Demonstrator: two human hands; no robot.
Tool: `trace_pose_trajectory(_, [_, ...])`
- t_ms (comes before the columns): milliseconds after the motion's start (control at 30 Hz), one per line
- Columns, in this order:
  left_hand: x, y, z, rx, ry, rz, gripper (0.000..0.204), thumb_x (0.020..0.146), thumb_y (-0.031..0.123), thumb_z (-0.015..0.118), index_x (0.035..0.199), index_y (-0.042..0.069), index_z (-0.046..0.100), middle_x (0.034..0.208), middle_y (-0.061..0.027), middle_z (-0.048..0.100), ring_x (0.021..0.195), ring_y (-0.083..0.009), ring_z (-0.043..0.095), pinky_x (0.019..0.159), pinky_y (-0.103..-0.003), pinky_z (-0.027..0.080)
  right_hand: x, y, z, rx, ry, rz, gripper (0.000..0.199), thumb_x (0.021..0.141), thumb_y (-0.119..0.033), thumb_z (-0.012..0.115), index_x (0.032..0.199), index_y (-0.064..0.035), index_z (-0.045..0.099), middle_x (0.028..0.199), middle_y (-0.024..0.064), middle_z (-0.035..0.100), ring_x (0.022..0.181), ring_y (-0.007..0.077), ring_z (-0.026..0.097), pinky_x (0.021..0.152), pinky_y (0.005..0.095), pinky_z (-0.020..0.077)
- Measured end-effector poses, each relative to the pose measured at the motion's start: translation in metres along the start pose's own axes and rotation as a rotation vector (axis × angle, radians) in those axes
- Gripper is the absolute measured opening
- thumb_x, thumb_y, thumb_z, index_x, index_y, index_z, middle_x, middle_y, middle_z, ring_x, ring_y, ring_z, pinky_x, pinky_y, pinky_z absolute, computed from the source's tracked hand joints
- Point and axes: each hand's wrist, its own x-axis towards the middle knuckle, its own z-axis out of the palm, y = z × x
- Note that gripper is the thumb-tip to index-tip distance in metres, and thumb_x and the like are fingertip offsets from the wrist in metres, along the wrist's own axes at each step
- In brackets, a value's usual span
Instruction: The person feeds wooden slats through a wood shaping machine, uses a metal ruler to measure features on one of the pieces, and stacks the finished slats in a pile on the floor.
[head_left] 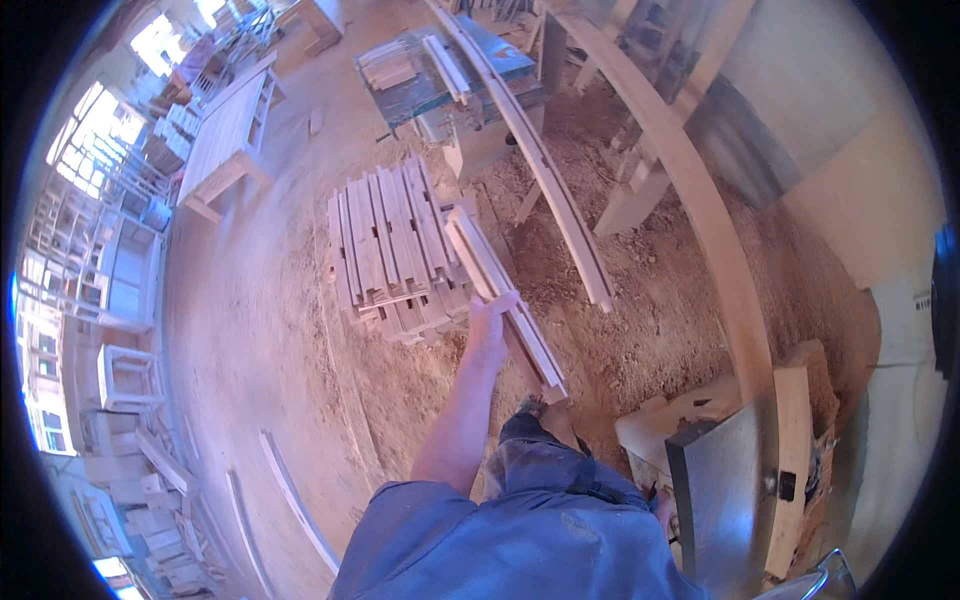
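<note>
My left hand (489, 322) is closed around a grooved wooden strip (532, 348), perhaps more than one laid together. The wood slants from beside the stack down toward my body. Just left of its far end lies a stack of notched wooden pieces (390, 232), in layers low above the floor. Only a small part of my right hand (662, 506) shows at my right side, beside a dark-faced metal plate (712, 490). Its fingers are hidden by my clothing and the plate, so what it touches cannot be seen.
A long wooden rail (555, 185) runs out from a machine table (505, 50) bearing more strips. A curved beam (725, 250) arches along the right. Sawdust covers the floor (650, 330). Loose strips (295, 500) lie lower left; a long slatted table (225, 140) stands far left.
</note>
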Motion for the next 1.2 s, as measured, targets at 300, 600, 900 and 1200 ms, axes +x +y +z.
trace_pose_trajectory(300, [0.114,0.101,-0.060,0.480,0.398,0.334,0.039,0.071,0.008,0.069,0.109,-0.003,0.063,0.089,-0.0122,0.067,0.077,-0.0189,0.065,0.067,-0.035,0.053,0.029,-0.031,0.001,-0.153,-0.011,-0.033,0.023,0.091,-0.017,0.070,0.110,-0.0049,0.073,0.092,0.0087,0.075,0.088,0.0152,0.069,0.078,0.0357,0.0535])
trace_pose_trajectory(600, [0.215,0.090,-0.150,0.965,0.577,0.255,0.043,0.078,0.033,0.081,0.097,-0.004,0.070,0.087,-0.0137,0.074,0.072,-0.0203,0.072,0.059,-0.035,0.056,0.042,0.017,0.011,-0.405,-0.002,-0.108,0.021,0.091,-0.016,0.069,0.109,-0.0054,0.072,0.090,0.0074,0.074,0.088,0.0139,0.068,0.077,0.0365,0.0523])
trace_pose_trajectory(900, [0.186,0.114,-0.113,0.897,0.546,0.062,0.040,0.078,0.030,0.080,0.098,-0.003,0.070,0.087,-0.0129,0.075,0.072,-0.0207,0.073,0.057,-0.035,0.058,0.024,-0.043,0.008,0.225,-0.098,0.048,0.028,0.091,-0.008,0.067,0.118,-0.0015,0.071,0.092,0.0037,0.073,0.086,0.0160,0.067,0.078,0.0310,0.0532])
trace_pose_trajectory(1200, [0.187,0.119,-0.113,0.670,0.476,0.182,0.039,0.078,0.027,0.079,0.098,-0.006,0.072,0.084,-0.0132,0.074,0.069,-0.0208,0.072,0.059,-0.035,0.059,0.038,0.023,0.011,0.449,-0.072,0.149,0.031,0.087,-0.009,0.068,0.117,-0.0013,0.072,0.092,0.0091,0.075,0.090,0.0170,0.070,0.080,0.0340,0.0547])
